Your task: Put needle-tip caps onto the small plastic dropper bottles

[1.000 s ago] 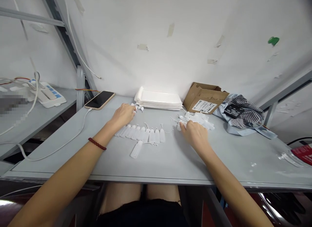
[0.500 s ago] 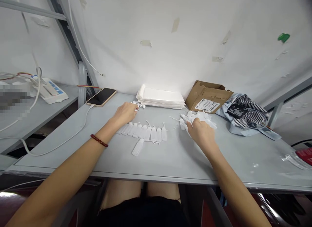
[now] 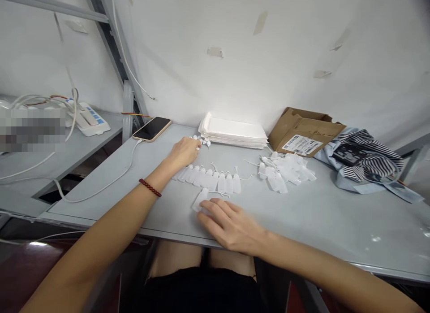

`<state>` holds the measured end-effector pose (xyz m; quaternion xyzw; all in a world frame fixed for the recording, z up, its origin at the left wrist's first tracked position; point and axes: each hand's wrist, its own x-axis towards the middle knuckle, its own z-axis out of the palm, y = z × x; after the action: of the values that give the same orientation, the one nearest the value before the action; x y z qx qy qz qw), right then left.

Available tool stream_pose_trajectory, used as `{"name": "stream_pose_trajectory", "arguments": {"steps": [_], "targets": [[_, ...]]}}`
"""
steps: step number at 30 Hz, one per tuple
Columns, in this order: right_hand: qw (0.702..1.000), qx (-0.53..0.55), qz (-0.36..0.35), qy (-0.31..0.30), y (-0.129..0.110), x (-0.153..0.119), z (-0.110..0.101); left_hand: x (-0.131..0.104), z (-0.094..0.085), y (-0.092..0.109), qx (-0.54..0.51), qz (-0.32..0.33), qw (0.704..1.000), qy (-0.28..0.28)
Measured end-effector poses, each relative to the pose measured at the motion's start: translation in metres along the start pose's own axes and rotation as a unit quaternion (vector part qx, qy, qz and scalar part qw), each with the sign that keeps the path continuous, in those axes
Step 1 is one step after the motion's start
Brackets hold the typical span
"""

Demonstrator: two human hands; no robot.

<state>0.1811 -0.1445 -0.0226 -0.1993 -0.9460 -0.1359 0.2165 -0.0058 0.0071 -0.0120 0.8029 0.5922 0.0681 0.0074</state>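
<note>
My left hand [image 3: 184,152] is closed at the small white round-tipped pieces [image 3: 205,142] left of the white stack; what its fingers pinch is too small to make out. My right hand [image 3: 231,223] lies low over the desk, its fingertips at a single translucent white tag [image 3: 200,199] with a string; whether they grip it is unclear. Above it runs a row of several similar tags [image 3: 212,180], standing side by side with strings at their tops. A loose heap of such tags [image 3: 289,167] lies to the right.
At the back of the grey desk [image 3: 302,223] are a stack of white trays [image 3: 235,130], an open cardboard box [image 3: 304,131] and striped cloth [image 3: 366,158]. A phone [image 3: 152,128] with a white cable lies at the left, near a power strip [image 3: 90,120].
My right hand has left the heap of tags and moved left and nearer, to the single tag. My left hand stays by the small white pieces. The view has shifted slightly.
</note>
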Motion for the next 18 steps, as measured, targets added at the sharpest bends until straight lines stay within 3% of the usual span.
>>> {"name": "stream_pose_trajectory", "arguments": {"steps": [2,7,18], "targets": [[1.0,-0.018,0.004,0.022,-0.001,0.011,0.0,0.0,0.0,0.0,0.0,-0.001,1.0,0.001],[0.993,-0.006,0.114,0.005,0.004,0.03,0.003,0.0,0.0,0.001,0.001,-0.001,1.0,0.002],[0.984,-0.003,0.178,-0.02,-0.009,0.023,0.009,-0.002,-0.002,0.003,-0.004,0.004,1.0,0.002]]}}
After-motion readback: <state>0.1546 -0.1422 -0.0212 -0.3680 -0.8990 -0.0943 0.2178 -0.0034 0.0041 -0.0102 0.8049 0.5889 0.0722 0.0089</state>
